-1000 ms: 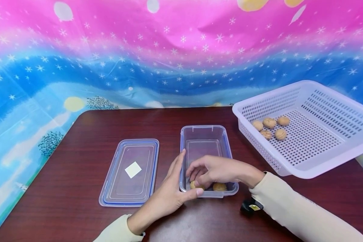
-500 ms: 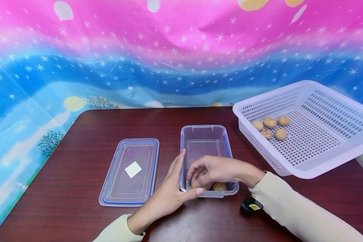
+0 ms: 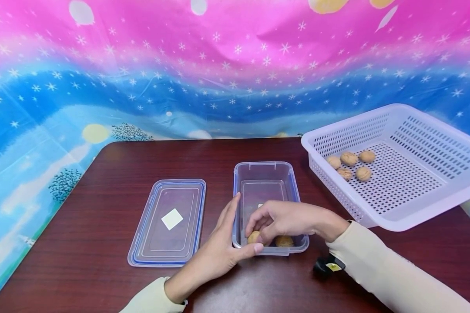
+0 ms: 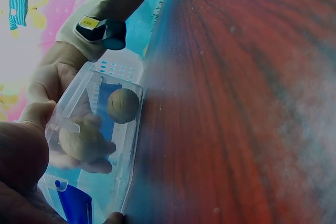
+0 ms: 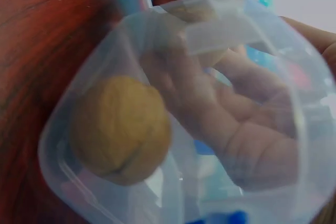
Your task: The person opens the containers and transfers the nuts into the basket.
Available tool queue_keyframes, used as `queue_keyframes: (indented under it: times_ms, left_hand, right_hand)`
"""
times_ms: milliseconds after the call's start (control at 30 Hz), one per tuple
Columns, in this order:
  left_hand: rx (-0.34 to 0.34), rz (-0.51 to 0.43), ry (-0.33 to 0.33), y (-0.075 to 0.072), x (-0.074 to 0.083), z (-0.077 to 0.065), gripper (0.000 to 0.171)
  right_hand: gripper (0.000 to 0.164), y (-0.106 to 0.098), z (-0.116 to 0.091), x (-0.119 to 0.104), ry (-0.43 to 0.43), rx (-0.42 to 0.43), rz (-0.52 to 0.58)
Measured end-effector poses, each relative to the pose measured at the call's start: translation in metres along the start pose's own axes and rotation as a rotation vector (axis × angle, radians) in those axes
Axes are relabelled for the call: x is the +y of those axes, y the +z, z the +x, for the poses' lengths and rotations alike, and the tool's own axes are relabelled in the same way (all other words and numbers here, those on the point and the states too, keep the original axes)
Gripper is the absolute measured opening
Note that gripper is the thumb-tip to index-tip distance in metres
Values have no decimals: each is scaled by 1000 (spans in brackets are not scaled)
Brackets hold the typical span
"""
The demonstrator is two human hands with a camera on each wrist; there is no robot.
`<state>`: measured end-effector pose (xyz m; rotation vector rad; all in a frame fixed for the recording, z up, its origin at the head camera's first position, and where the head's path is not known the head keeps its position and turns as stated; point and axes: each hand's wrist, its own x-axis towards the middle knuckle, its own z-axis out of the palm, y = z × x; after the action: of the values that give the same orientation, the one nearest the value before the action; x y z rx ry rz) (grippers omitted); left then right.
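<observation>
A clear plastic food container (image 3: 264,167) stands uncovered on the table. My left hand (image 3: 219,252) rests against its left wall, fingers straight and thumb along the near rim. My right hand (image 3: 283,219) reaches inside at the near end and pinches a walnut (image 3: 253,237) between thumb and fingers. A second walnut (image 3: 284,241) lies by the near right corner. Through the clear wall, the left wrist view shows the held walnut (image 4: 81,142) among the right fingers and the loose walnut (image 4: 123,106) beside it. In the right wrist view the loose walnut (image 5: 121,129) appears large.
Left of the container lies its lid (image 3: 152,243), blue-sealed with a white square sticker (image 3: 172,219). A white perforated basket (image 3: 399,226) at the right holds several walnuts (image 3: 349,159). A printed cloth (image 3: 219,65) hangs behind the dark wooden table (image 3: 102,234).
My right hand has shifted slightly to the right inside the container, and more of the pinched walnut shows. My left hand, the lid and the basket have stayed put.
</observation>
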<state>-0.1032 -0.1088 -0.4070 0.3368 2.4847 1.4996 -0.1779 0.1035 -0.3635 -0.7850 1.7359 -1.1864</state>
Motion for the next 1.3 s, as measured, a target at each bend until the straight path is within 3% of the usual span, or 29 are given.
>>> queue_keyframes:
  times_ms: [233,700,933,1167,1300]
  left_hand:
    - [1,4,2,0,0,0,114]
    - [2,-13,6,0,1,0,114]
    - [5,-11,5,0,1,0,114]
    - [8,-5,-9,1,2,0,113]
    - [13,-7,-2,1,1,1,112]
  right_hand:
    - [33,-4,-6,-2,22,-24,36]
    - [22,-4,-8,-2,-14,-14,34]
    - [18,-7,-20,-12,-34,59,40]
    - [16,-17,-47,-24,-103,189,-126]
    - [16,-30,-70,-29,-131,244,-151]
